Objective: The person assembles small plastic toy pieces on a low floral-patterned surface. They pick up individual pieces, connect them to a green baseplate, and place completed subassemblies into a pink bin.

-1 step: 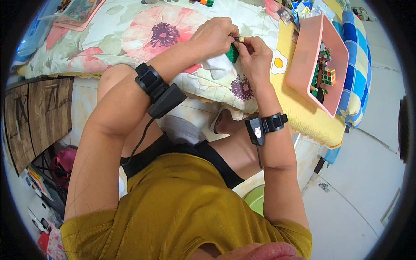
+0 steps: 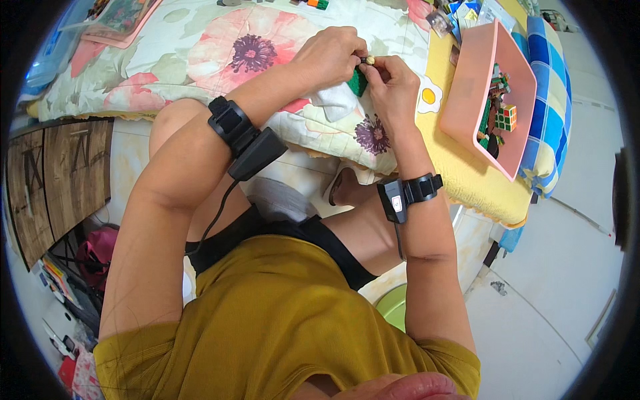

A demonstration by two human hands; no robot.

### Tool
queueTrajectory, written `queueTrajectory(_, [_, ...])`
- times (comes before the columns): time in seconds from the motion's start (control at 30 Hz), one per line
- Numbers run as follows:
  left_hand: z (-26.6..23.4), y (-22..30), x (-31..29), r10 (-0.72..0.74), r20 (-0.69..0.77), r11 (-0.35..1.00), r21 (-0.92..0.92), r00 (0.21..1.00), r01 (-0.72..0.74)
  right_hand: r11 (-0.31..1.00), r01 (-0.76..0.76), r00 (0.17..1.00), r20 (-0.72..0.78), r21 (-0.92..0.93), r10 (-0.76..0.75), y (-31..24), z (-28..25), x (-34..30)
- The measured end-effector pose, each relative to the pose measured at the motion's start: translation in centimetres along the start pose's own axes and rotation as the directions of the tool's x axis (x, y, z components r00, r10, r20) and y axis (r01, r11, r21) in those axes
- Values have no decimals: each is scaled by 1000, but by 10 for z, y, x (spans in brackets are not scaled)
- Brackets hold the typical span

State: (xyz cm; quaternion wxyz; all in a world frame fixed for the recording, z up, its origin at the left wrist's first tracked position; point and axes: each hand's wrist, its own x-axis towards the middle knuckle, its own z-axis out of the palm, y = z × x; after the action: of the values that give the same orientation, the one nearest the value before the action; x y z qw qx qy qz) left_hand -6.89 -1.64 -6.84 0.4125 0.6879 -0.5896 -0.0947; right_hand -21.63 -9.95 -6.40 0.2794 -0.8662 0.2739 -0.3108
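Observation:
My left hand (image 2: 331, 57) is closed, its thumb and fingers pinched at a small dark piece with a pale yellow end (image 2: 371, 60). From the other side, my right hand (image 2: 396, 88) pinches the yellow end between thumb and forefinger, so the two hands almost meet. Just below the fingertips shows a dark green toy brick part (image 2: 358, 81), partly covered by the hands; what supports it is hidden. A white cloth (image 2: 335, 102) lies under and beside my left hand on the flowered bed cover (image 2: 220, 80).
At right, a pink bin (image 2: 460, 87) holds several toy bricks and a puzzle cube (image 2: 505, 118), on a yellow quilted mat (image 2: 460, 180) beside a blue checked cushion (image 2: 548, 100). A few loose bricks (image 2: 317, 4) lie at the far edge. A wooden cabinet (image 2: 60, 180) stands left.

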Motion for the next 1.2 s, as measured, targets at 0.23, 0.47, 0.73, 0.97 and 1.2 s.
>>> queueTrajectory(0.23, [7, -14, 1, 194, 9, 981, -28, 981, -194, 998, -49, 998, 34, 48, 48, 2, 0, 2])
queueTrajectory(0.47, [8, -18, 0, 266, 32, 964, -25, 963, -265, 998, 46, 998, 35, -31, -45, 8, 3, 4])
queueTrajectory(0.73, [7, -15, 1, 287, -9, 957, -33, 958, -287, 983, -155, 985, 87, 97, 147, -5, -12, 3])
queueTrajectory(0.97, [7, -12, 0, 233, -10, 972, -21, 973, -233, 993, 26, 1000, 12, 118, -27, -2, -12, 9])
queueTrajectory(1.2, [7, -13, 1, 212, 22, 977, -40, 977, -211, 992, -65, 998, 26, 110, 63, -12, -14, 8])
